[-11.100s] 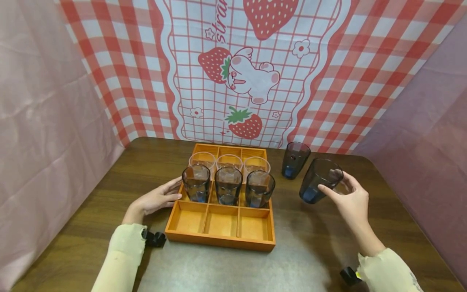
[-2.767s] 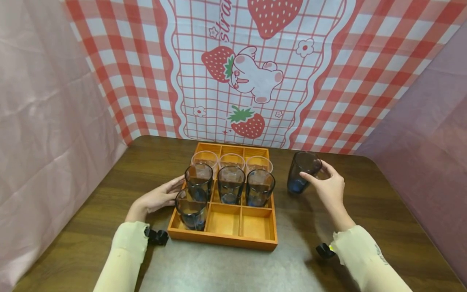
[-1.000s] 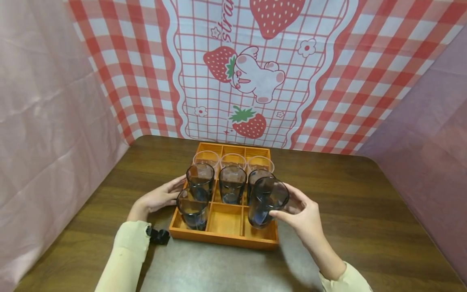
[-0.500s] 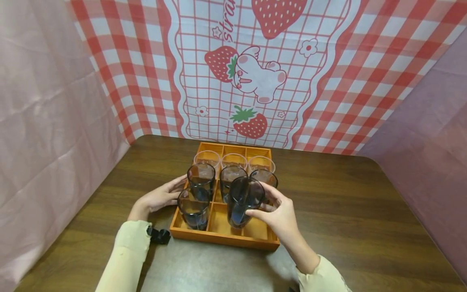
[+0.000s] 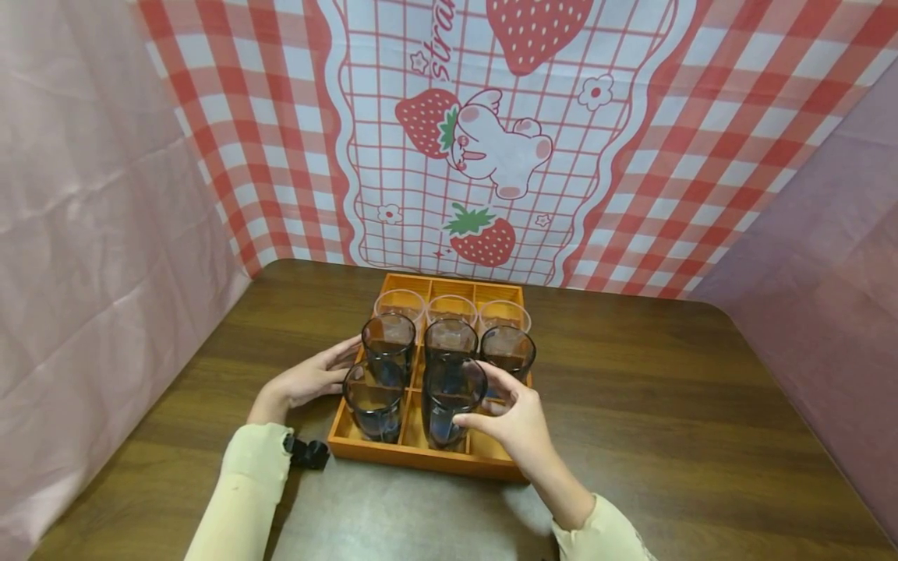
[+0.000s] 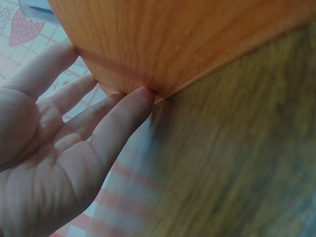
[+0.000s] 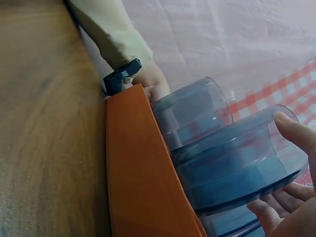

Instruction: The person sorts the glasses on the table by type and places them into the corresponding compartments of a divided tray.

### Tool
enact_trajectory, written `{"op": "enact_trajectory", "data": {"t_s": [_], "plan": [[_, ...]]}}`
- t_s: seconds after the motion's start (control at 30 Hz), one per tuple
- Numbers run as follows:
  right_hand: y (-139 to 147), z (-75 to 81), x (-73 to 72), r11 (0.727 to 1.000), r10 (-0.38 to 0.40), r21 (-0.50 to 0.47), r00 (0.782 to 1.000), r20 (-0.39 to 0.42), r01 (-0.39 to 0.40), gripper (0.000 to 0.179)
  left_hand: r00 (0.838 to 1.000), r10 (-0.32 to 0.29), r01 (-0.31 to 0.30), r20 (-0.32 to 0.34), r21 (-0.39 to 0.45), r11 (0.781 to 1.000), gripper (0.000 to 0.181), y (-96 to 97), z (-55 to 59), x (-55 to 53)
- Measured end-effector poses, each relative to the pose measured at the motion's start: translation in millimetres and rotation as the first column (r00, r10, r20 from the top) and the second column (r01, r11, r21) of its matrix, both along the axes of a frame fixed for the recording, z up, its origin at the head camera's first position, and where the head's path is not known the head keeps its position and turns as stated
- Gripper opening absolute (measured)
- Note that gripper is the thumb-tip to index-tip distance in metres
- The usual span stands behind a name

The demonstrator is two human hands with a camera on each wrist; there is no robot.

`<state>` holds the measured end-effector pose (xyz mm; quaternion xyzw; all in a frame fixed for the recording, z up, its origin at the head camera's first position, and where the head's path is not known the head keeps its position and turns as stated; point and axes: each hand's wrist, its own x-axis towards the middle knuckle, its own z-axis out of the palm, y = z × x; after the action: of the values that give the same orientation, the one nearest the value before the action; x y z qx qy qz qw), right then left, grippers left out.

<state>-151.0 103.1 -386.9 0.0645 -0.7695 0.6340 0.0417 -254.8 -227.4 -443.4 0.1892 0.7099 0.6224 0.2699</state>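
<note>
My right hand [image 5: 515, 425] holds a dark, see-through drinking glass [image 5: 442, 417] between thumb and fingers, upright in the front middle compartment of an orange wooden divided tray [image 5: 428, 460]. In the right wrist view the thumb lies near the rim of this glass [image 7: 237, 163]. Another dark glass [image 5: 372, 409] stands in the front left compartment. Against the tray's left side rests my left hand [image 5: 305, 383]; in the left wrist view its extended fingertips touch the wooden wall [image 6: 148, 44]. Part of the front right compartment [image 5: 491, 449] shows its bare floor beside my right hand.
Three dark glasses fill the middle row, the right one [image 5: 510, 351] just behind my right hand. Three clear glasses [image 5: 400, 302] stand behind them. Brown table top [image 5: 673, 405] extends on both sides, with a checked strawberry cloth [image 5: 491, 156] hanging behind.
Earlier, two dark glasses were right of the tray, one in my right hand. One now stands front left; my right hand has carried the other leftward into the front middle. The left hand stays put.
</note>
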Motion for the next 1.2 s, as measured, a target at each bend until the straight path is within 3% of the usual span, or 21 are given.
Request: {"op": "enact_trajectory", "data": {"t_s": [0.63,1.2], "plan": [[-4,-17.3,-3.0,0.999,0.032,-0.015,0.998,0.049,-0.031,0.071,1.0,-0.006,0.006,-0.013,-0.009,1.0,0.074,1.3,0.5,-0.7],[-9,-23.7,2.4,0.996,0.056,0.077,0.997,-0.052,-0.052,0.071,1.0,-0.013,0.013,-0.009,-0.016,1.0,0.074,-0.3,-1.5,-0.8]]}}
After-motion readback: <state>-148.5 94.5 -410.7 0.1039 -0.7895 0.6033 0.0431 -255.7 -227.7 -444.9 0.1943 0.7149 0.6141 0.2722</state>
